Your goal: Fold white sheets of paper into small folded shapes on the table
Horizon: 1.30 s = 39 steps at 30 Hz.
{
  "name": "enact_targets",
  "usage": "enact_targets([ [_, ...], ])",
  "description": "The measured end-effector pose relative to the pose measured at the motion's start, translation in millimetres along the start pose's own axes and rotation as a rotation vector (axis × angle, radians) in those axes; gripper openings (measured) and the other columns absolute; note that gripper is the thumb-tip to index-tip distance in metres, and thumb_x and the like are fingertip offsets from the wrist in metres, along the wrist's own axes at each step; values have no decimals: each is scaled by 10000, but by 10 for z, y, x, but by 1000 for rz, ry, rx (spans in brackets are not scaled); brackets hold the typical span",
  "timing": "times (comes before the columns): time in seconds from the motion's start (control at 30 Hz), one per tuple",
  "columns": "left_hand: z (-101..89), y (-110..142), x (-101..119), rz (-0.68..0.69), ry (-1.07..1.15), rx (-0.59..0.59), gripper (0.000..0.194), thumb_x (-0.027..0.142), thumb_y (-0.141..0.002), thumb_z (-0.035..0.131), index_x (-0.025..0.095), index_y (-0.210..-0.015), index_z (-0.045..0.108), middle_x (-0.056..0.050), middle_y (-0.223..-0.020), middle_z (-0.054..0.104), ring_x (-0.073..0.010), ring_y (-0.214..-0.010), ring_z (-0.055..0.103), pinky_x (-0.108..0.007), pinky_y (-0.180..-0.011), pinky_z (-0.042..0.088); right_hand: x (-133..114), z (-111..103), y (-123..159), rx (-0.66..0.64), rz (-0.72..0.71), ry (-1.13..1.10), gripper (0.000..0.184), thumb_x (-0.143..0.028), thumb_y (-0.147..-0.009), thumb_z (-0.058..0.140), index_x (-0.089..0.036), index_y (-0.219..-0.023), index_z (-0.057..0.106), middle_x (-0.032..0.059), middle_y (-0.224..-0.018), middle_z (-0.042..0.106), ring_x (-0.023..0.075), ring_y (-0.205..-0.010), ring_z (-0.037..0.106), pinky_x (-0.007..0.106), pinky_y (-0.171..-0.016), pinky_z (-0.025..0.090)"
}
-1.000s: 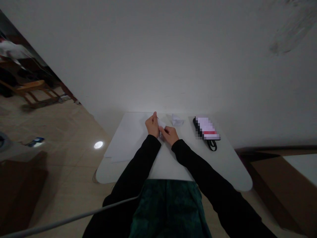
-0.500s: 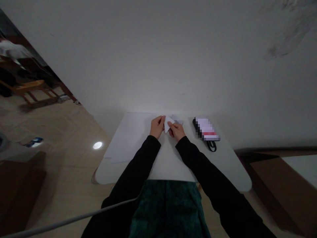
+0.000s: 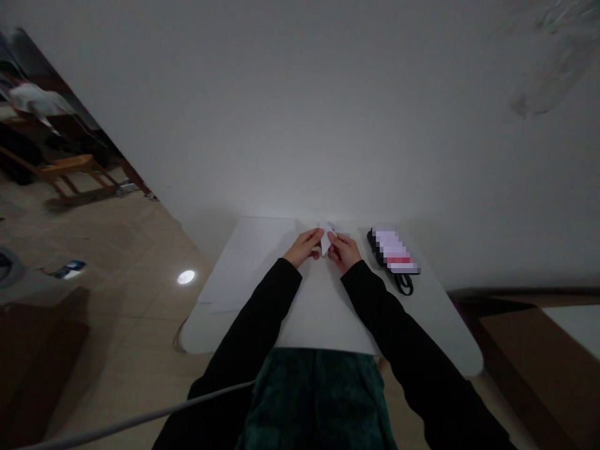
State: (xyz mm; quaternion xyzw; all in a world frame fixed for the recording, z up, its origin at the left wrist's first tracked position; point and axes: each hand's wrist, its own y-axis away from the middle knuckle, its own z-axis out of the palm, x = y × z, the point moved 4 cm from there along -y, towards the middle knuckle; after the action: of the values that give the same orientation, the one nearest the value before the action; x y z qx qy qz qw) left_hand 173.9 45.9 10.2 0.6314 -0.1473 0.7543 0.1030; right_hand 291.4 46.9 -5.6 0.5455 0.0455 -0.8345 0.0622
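Head view: left hand (image 3: 304,247) and right hand (image 3: 344,251) both pinch a small folded white paper (image 3: 325,240) upright at 12 o'clock over the table (image 3: 328,319), pixelated black-corded packet (image 3: 392,251) at 1 o'clock.

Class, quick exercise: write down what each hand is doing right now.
Left hand: closed, holding the folded white paper.
Right hand: closed, pinching the same paper.
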Motion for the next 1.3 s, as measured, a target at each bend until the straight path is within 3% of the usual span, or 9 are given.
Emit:
enact_targets([
  [0.17,-3,85,-82,-145,186,-83,598,575,-731,673,204,-1190,577,-63,-822,633,-117,-623,606,-191,-464,422,42,66,21,-71,78,45,491,-597,-573,745,-198,-552,459,-68,-407,437,34,-314,318,200,-307,176],
  [0.33,8,45,-65,-54,212,-48,543,503,-704,732,164,-1105,597,-68,-890,655,-118,-672,643,-272,-681,529,0,9,23,151,31,138,484,-541,-529,790,-193,-739,529,-69,-447,493,63,-322,407,184,-289,213],
  [0.47,17,24,-23,-8,26,-3,522,420,-654,785,141,-1054,602,-119,-1079,635,-137,-694,663,-304,-684,546,-137,-33,65,290,-124,258,482,-540,-553,773,-196,-781,523,-64,-519,530,70,-343,441,195,-284,275],
  [0.6,-24,43,-47,89,-152,174,510,311,-629,802,142,-1059,584,-137,-1192,582,-114,-646,650,-261,-601,527,-215,-13,59,114,-203,378,415,-549,-630,718,-176,-720,559,-26,-561,561,91,-445,518,204,-363,399],
  [0.67,-31,51,-76,129,-181,203,515,281,-641,790,149,-1085,565,-136,-1224,561,-113,-668,653,-252,-612,523,-230,-38,38,39,-223,422,406,-518,-611,745,-177,-753,577,-26,-603,572,97,-494,539,212,-405,448],
  [0.87,-41,56,-92,137,-150,113,562,247,-615,801,165,-1103,534,-124,-1223,544,-131,-726,663,-285,-695,541,-231,-62,22,-41,-240,413,426,-452,-589,780,-178,-856,591,3,-772,604,120,-605,576,248,-446,515],
  [1.0,-61,81,-50,187,-136,105,558,238,-626,784,180,-1125,542,-116,-1239,534,-158,-821,660,-304,-744,548,-241,-13,47,-56,-286,408,443,-436,-612,773,-184,-936,608,4,-762,603,139,-663,589,255,-476,528],
  [1.17,-66,124,1,200,-343,62,531,276,-687,743,243,-1184,559,-99,-1289,514,-150,-834,637,-244,-624,543,-238,-50,17,-43,-278,400,509,-391,-487,842,-192,-901,623,0,-745,621,155,-698,609,270,-522,541],
  [1.3,-74,126,23,141,-239,36,560,302,-675,760,240,-1186,541,-102,-1311,484,-139,-792,646,-284,-627,578,-242,-52,16,-53,-280,385,485,-390,-520,833,-192,-917,637,0,-731,627,149,-676,612,275,-530,551],
])
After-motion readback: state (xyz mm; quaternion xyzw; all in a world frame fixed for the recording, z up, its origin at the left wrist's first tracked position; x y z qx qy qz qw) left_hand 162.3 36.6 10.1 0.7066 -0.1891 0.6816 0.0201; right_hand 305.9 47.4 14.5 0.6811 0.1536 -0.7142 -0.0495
